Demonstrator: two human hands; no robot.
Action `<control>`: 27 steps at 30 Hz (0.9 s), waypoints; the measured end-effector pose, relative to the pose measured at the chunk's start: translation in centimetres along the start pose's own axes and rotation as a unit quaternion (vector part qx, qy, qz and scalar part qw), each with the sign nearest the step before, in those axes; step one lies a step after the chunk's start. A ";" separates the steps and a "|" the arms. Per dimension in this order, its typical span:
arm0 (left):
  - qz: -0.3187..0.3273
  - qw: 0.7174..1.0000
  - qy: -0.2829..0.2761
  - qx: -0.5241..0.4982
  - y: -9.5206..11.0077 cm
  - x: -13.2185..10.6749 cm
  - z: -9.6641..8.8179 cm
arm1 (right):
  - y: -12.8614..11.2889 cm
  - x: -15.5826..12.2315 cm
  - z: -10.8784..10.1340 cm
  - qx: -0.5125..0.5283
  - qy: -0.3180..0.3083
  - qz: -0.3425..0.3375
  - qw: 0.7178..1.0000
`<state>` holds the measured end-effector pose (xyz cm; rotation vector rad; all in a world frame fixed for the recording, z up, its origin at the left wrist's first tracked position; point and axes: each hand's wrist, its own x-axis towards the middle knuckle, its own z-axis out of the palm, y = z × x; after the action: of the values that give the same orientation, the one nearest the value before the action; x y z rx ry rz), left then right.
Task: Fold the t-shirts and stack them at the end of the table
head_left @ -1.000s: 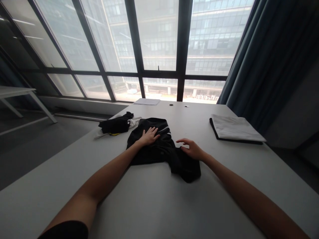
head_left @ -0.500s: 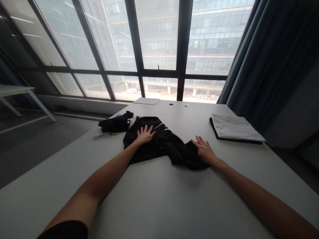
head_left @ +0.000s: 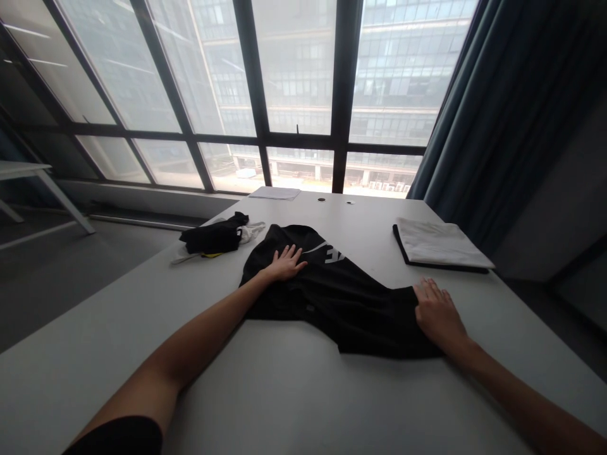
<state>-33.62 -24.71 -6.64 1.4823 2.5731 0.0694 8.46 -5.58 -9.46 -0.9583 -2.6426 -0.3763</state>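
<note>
A black garment (head_left: pixel 370 306) with a white printed logo and letters is spread sideways across the table, its exact kind unclear. My left hand (head_left: pixel 285 264) rests flat on its left part, just beside the logo, fingers spread. At the garment's right end, my right hand (head_left: pixel 440 316) presses on the edge with its fingers stretched out; its thumb is partly hidden. Some low folds run through the cloth between my hands.
Left of the garment lies a crumpled heap of black and white clothes (head_left: pixel 213 235). A folded white cloth (head_left: pixel 441 243) on a black one sits to the right. Papers (head_left: pixel 274 193) lie at the white table's (head_left: pixel 284 392) far end, before the windows.
My right hand has moved right and nearer to me, and the garment's right end is stretched out flatter. More of the white lettering shows. My left hand stays on the cloth.
</note>
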 end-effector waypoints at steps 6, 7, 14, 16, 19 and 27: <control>0.138 0.990 -0.038 -0.001 2.8 -2.1 0.2 | -1.9 5.6 -1.5 0.224 -0.053 -0.003 0.973; 0.151 0.988 -0.039 -0.005 3.1 -2.3 0.3 | -2.3 6.8 -1.7 0.268 -0.080 0.009 0.960; 0.132 0.991 0.002 -0.001 4.2 -2.4 1.0 | -7.8 13.0 -1.0 0.408 -0.183 0.075 0.892; 0.129 0.992 0.008 0.000 4.3 -2.4 1.1 | -9.2 13.7 -0.7 0.429 -0.193 0.084 0.878; 0.128 0.992 0.016 -0.004 4.5 -2.5 1.1 | -10.4 14.4 -1.0 0.448 -0.178 0.091 0.871; 0.108 0.993 0.035 -0.023 4.5 -2.6 1.0 | -12.7 13.4 -4.3 0.544 -0.141 -0.052 0.826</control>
<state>-28.36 -24.73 -6.70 1.7644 2.4361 0.2101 -8.86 -8.79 -2.34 -0.4635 -2.4724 1.2254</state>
